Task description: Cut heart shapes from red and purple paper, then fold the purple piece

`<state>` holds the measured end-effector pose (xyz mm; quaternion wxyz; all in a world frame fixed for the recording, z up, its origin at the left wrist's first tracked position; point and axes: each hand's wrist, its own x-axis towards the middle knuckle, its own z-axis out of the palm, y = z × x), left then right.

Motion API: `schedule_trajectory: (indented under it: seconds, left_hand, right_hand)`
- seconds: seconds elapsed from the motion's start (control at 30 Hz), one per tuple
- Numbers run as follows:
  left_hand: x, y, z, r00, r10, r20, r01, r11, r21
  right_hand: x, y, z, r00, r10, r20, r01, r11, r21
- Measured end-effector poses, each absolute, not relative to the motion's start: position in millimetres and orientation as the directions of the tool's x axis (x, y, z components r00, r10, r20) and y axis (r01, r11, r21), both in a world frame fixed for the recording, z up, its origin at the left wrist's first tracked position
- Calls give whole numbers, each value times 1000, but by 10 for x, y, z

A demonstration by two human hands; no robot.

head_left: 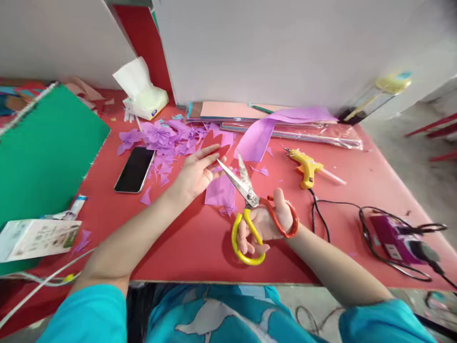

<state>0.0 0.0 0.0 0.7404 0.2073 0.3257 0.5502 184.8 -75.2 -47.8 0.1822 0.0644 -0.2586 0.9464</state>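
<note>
"Turquoise shirt [164, 312] nearest us, at the front edge of the desk [171, 257]. What do our hands hold?"

"We grip the scissors [252, 198] with our right hand [264, 224], thumb through the red handle, fingers in the yellow one, blades spread."

"And our left hand [200, 174]?"

"We hold a red paper piece [211, 139] with its fingers, pointed like petals, near the blade tips."

"Around it?"

"We see a purple strip [218, 191] lying below, purple flowers [159, 136] heaped left behind our phone [134, 169], and a yellow glue gun [305, 166] right."
</note>
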Motion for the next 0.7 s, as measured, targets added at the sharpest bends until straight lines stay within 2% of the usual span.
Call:
schedule_trajectory:
  seconds: [0.27, 0.5, 0.7]
  left_hand:
    - [141, -125, -41, 259, 896, -362, -599, 443, 667]
    - [105, -77, 21, 155, 915, -371, -599, 386, 702]
    - [-5, 60, -16, 44, 969, -244, -573, 224, 789]
  right_hand:
    - [1847, -724, -479, -933, 324, 154, -356, -785, -506]
    - [1847, -706, -487, -928, 348, 135, -363, -759, -541]
    - [1858, -695, -483, -915, 382, 132, -387, -735, -557]
